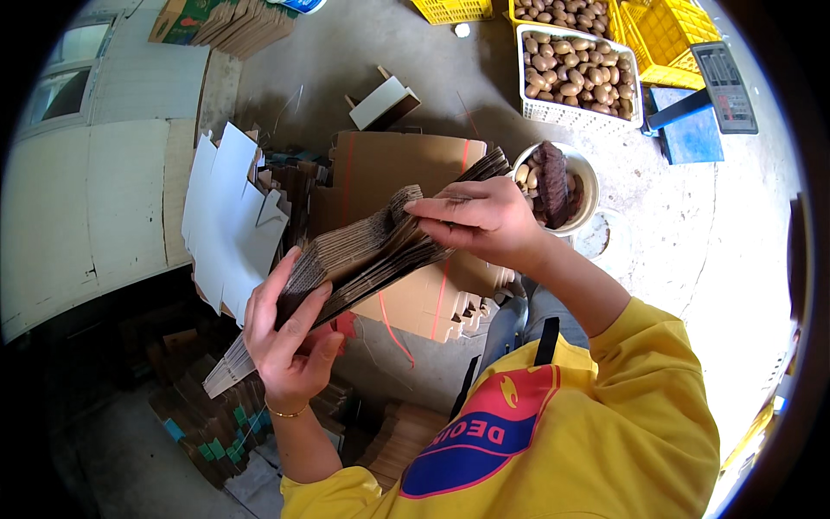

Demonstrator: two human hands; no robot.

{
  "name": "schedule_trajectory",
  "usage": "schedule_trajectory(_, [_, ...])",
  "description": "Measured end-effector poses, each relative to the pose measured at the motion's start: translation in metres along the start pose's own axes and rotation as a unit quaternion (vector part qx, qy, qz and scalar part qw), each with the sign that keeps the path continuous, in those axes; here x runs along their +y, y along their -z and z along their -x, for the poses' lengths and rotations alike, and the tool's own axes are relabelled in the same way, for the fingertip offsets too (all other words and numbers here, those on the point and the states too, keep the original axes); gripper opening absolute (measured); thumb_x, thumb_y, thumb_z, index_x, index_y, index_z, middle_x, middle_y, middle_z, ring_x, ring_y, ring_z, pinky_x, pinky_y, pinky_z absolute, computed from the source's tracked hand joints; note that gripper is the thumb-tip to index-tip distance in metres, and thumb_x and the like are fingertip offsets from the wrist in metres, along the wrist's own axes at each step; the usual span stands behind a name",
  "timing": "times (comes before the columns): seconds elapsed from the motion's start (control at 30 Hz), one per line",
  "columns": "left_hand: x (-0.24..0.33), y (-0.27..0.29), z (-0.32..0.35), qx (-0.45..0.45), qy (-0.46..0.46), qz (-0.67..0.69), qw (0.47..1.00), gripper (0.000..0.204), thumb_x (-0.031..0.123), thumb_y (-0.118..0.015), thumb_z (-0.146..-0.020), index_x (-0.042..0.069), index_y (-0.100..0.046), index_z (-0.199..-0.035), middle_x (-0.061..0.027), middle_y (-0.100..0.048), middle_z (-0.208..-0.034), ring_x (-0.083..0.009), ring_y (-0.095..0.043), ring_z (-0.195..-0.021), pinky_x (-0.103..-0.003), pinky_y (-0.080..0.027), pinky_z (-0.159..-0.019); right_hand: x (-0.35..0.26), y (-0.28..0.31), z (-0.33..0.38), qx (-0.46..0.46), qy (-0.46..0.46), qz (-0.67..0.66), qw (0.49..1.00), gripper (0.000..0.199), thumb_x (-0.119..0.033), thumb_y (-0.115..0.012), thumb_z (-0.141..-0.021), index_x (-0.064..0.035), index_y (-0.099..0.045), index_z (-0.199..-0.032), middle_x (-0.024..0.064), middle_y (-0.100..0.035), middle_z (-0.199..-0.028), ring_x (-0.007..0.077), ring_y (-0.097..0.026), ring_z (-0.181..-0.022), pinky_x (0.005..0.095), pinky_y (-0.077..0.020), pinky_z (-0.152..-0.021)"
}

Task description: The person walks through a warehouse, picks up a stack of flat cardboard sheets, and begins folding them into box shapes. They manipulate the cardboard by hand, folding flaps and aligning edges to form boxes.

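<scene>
A bundle of folded cardboard pieces (350,246), its layered edges fanned out, is held slantwise in front of me. My left hand (284,346) is closed round its lower left end, fingers on top and thumb below. Farther right, my right hand (484,221) is closed over the upper part, pinching the layers near a fold. Beneath the bundle lies a strapped stack of flat brown cardboard (411,298) with red bands. White cardboard sheets (229,229) stand left of it.
A white bucket (592,190) with brown fruit and a dark glove-like item stands right of the stack. Beyond are a white crate (581,115) of brown oval fruit, yellow crates (661,39) and a scale (724,91). More cardboard (203,428) lies lower left; a small stool (380,104) sits behind.
</scene>
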State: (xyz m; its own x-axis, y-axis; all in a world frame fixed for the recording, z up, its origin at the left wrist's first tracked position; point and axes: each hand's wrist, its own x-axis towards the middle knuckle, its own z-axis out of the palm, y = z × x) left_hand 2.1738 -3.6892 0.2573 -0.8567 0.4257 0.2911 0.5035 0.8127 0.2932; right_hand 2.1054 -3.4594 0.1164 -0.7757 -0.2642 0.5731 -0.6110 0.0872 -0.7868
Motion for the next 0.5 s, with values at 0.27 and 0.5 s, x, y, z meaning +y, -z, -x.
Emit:
schedule_trajectory(0.27, [0.003,0.000,-0.002,-0.014,-0.021,-0.008,1.000,0.038,0.032,-0.069,-0.075,0.005,-0.066,-0.101,-0.0257,-0.056,-0.116,-0.0348,-0.059,-0.089,-0.038,-0.047,-0.075,0.005,0.005,-0.007,-0.046,0.014,0.006,0.999,0.043,-0.012,-0.079,-0.064,-0.0117,-0.066,-0.105,0.0004,-0.058,-0.073,0.0151,-0.058,-0.066,0.0278,-0.0471,-0.056])
schedule_trajectory(0.5, [0.004,-0.001,-0.001,-0.017,-0.050,-0.071,0.996,0.043,0.029,-0.069,-0.075,0.007,-0.062,-0.111,-0.0272,-0.053,-0.118,-0.0372,-0.058,-0.089,-0.041,-0.047,-0.075,-0.013,-0.008,-0.007,0.028,-0.143,-0.022,0.989,0.038,-0.012,-0.078,-0.066,-0.0089,-0.066,-0.103,0.0010,-0.053,-0.061,0.0110,-0.047,-0.051,0.0249,-0.0392,-0.049])
